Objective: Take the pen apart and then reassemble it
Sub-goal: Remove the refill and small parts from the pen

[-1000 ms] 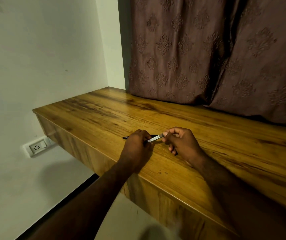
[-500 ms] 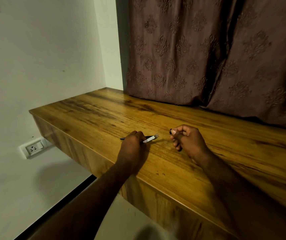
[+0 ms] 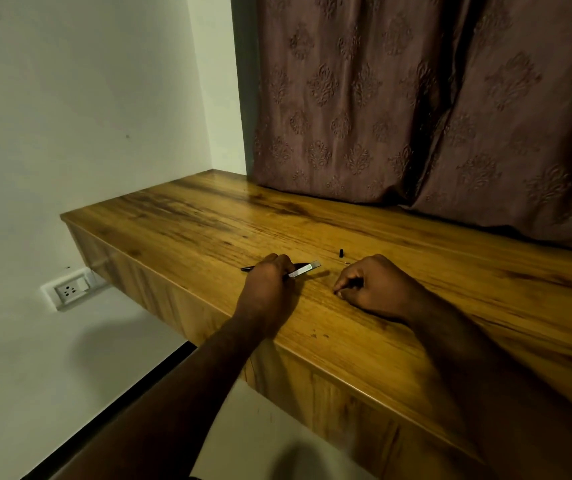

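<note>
I count one pen [image 3: 307,270], gripped in my left hand [image 3: 266,289] low over the wooden shelf [image 3: 450,306]. One small black piece [image 3: 341,252] lies loose there. Right hand [image 3: 378,292] curled; contents unclear.

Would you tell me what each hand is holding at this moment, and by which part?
The left hand grips the pen around its middle; both ends stick out. The right hand is curled on the wooden counter; whether it holds anything cannot be told.
</note>
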Motion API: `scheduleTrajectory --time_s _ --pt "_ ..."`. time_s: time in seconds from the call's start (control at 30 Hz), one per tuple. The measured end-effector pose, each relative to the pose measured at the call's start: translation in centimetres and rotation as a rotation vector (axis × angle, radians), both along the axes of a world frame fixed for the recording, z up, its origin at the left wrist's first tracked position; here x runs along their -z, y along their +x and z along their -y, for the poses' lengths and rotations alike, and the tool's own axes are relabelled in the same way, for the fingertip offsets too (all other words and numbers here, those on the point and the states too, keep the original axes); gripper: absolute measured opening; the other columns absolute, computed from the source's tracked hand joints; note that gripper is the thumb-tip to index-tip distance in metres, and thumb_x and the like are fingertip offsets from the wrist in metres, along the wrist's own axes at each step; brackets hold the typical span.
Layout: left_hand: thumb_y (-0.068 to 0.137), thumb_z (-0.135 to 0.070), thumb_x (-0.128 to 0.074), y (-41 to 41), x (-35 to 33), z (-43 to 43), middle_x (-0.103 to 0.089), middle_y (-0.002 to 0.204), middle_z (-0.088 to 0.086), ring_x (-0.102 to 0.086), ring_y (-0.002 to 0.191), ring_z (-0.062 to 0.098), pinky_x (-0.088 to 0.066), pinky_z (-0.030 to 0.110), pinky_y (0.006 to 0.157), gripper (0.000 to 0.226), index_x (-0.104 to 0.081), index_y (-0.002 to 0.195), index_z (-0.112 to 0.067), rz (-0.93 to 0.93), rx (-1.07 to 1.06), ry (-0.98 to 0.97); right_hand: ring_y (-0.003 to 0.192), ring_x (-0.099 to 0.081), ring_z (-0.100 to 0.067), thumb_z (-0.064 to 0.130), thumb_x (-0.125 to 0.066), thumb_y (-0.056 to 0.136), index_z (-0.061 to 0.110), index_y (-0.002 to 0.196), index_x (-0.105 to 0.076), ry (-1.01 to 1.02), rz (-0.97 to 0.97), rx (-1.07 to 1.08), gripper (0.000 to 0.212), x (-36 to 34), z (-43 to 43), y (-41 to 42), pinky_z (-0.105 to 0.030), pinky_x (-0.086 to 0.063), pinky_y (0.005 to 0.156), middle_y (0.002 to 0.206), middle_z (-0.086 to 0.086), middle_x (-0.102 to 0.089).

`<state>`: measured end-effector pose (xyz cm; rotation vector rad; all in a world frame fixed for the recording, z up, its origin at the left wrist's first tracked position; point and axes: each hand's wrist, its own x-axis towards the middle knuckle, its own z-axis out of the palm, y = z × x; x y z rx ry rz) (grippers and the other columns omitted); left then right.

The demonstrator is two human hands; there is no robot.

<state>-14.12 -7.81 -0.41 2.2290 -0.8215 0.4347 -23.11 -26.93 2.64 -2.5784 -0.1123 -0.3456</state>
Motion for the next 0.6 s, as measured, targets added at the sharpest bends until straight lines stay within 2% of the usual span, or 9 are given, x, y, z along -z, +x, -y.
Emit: scheduleTrajectory --time_s 0.13,0.27,0.37,0.43,0.6 --pt "0.089 -0.027 -0.062 -0.2 0.0 0.1 -0.048 0.077 -0.009 -0.042 0.062 0.001 -0.025 0.009 0.05 0.015 -0.052 0.078 -0.025 0.025 0.003 0.011 0.076 -0.065 -0.002 0.011 -0.069 0.08 0.02 0.088 -0.078 0.078 -0.032 0.022 0.015 0.2 0.0 -0.2 -0.021 -0.052 0.068 0.085 0.009 -0.074" --pt "0.09 -0.029 -0.061 -0.4 -0.2 0.0 -0.05 0.081 -0.005 -0.046 0.067 0.009 -0.023 0.012 0.052 0.014 -0.06 0.087 -0.015 0.097 0.031 0.031 0.062 -0.059 -0.01 0.012 -0.069 0.085 0.014 0.082 -0.073 0.471 0.102 0.182 0.005 0.6 0.2 0.5 -0.025 -0.047 0.059 0.071 0.001 -0.069" --pt "0.092 -0.019 -0.056 -0.6 -0.2 0.2 -0.056 0.092 0.004 -0.048 0.076 0.013 -0.029 0.021 0.059 0.011 -0.061 0.098 -0.011 0.124 0.039 0.096 0.058 -0.058 -0.015 0.013 -0.067 0.089 0.003 0.089 -0.068 0.746 0.052 0.174 0.009 0.8 -0.7 0.8 -0.028 -0.047 0.052 0.069 -0.005 -0.066" --pt "0.092 -0.013 -0.054 -0.8 -0.2 0.3 -0.057 0.098 0.007 -0.051 0.081 0.017 -0.032 0.024 0.065 0.014 -0.061 0.103 -0.009 0.148 0.047 0.127 0.057 -0.058 -0.016 0.012 -0.065 0.091 -0.001 0.095 -0.067 0.789 0.021 0.138 0.014 1.0 -1.4 1.0 -0.028 -0.046 0.051 0.072 -0.008 -0.066" --pt "0.09 -0.008 -0.054 -1.3 -0.7 0.4 -0.058 0.1 0.01 -0.056 0.086 0.024 -0.038 0.029 0.068 0.016 -0.062 0.105 -0.007 0.208 0.065 0.149 0.053 -0.056 -0.012 0.006 -0.065 0.089 0.001 0.093 -0.069 0.838 0.049 0.149 0.007 1.3 -2.0 1.4 -0.021 -0.047 0.049 0.067 -0.009 -0.064"
